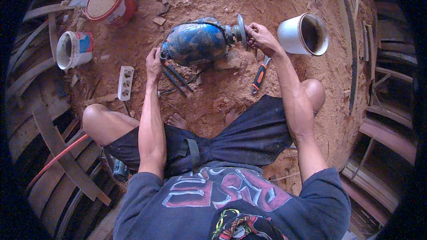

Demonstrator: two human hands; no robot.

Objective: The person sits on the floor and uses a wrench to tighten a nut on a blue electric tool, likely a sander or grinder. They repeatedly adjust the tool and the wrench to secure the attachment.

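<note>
A scuffed blue motor (195, 42) with a rounded body lies on the ground in front of me, its shaft end to the right. On that end sits a round metal disc (242, 32). My right hand (262, 38) is closed at the disc's outer face, fingers pinched at its centre. My left hand (154, 64) grips the motor's left end, and some fingers are hidden behind it. Below the motor lie two long dark handles (175, 79), like those of pliers. An adjustable wrench (261, 75) with an orange and black handle rests below my right hand.
A white bucket (291, 34) lies tipped at the right. Far left stands a red bucket (129, 6) full of sawdust, with a smaller white bucket (81, 49) nearer. A power strip (126, 83) lies by my left knee. Timber ribs (391, 118) flank the sawdust-covered ground.
</note>
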